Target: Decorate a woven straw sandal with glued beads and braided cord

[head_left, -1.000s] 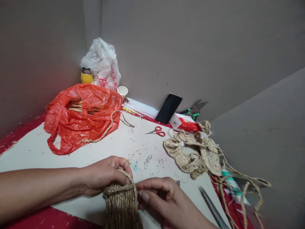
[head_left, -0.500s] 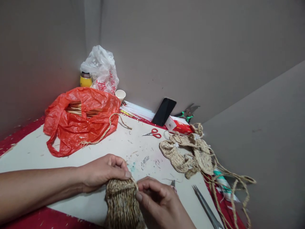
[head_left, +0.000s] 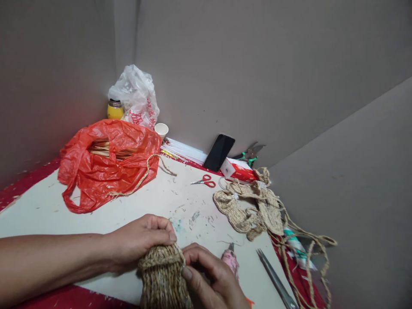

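Head view, left hand (head_left: pixel 146 235): pinching the far edge of the woven straw piece (head_left: pixel 164 281)
Right hand (head_left: pixel 210 274): gripping its right edge
Red-handled scissors (head_left: pixel 206 181): beyond both hands

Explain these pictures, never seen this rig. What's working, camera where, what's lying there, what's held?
No machine: these are a person's two bare hands, seen from one camera worn on the head, looking forward and down. The left hand holds the top of a woven cord piece; the right hand has its fingertips at the side edge. On and around the pale sheet: a red bag with straw-like strips, small scissors, braided cord, grey tweezers. Behind: a phone and a white cup.
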`<action>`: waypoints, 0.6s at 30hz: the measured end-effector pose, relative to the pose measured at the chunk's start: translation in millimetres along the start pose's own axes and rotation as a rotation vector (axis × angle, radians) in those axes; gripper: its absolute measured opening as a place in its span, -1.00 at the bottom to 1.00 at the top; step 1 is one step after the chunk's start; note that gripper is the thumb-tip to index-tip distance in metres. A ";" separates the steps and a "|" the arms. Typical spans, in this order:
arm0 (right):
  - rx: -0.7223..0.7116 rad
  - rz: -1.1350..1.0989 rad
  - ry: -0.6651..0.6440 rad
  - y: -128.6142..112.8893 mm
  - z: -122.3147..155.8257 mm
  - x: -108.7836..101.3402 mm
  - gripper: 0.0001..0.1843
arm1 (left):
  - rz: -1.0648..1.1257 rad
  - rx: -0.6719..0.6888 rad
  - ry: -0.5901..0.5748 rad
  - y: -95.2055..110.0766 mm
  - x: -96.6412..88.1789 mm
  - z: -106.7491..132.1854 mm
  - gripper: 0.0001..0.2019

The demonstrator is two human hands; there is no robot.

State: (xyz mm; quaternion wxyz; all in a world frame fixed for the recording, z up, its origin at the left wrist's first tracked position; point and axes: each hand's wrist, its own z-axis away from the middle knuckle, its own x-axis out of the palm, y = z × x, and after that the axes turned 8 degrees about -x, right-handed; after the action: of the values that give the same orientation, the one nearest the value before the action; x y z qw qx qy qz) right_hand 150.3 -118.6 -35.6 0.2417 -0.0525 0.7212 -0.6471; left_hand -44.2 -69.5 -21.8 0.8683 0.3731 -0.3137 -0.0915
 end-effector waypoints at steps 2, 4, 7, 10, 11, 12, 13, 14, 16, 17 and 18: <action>0.066 -0.077 0.036 3.9 1.7 2.9 -0.68 | -0.001 -0.003 0.018 -0.8 1.5 0.8 -0.81; 0.170 -0.194 0.095 7.3 2.8 5.6 -0.68 | 0.009 -0.007 0.048 -1.6 3.6 1.6 -0.81; 0.222 -0.308 0.219 4.8 3.4 8.2 -0.62 | 0.024 -0.001 0.078 -2.5 7.2 2.9 -0.82; 0.105 -0.204 0.310 -6.2 3.5 9.8 -0.68 | 0.056 -0.003 0.099 -2.9 9.5 4.6 -0.82; 0.071 -0.162 0.323 -10.0 3.5 10.5 -0.74 | 0.069 -0.005 0.100 -2.9 9.8 5.3 -0.83; 0.053 -0.132 0.334 -13.2 3.5 11.4 -0.79 | 0.081 -0.005 0.096 -3.0 9.9 6.0 -0.82; 0.051 -0.119 0.344 -15.5 3.5 12.4 -0.83 | 0.086 -0.001 0.088 -3.0 9.9 6.7 -0.82; 0.064 -0.120 0.361 -17.0 3.6 13.6 -0.84 | 0.088 0.004 0.075 -2.9 9.8 7.5 -0.80; 0.097 -0.135 0.413 -17.6 3.8 16.0 -0.82 | 0.082 0.017 0.055 -2.5 9.9 9.0 -0.77; 0.104 -0.145 0.443 -17.2 4.0 17.1 -0.78 | 0.077 0.024 0.046 -2.1 10.2 9.6 -0.75; 0.108 -0.164 0.468 -16.7 4.2 17.9 -0.75 | 0.074 0.033 0.035 -1.7 10.4 10.0 -0.74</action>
State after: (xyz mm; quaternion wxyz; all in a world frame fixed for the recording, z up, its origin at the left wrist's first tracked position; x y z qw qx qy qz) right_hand 132.4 -132.0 -24.8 0.0172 0.0536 0.7152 -0.6966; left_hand -42.0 -80.7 -12.8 0.8703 0.3770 -0.3134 -0.0478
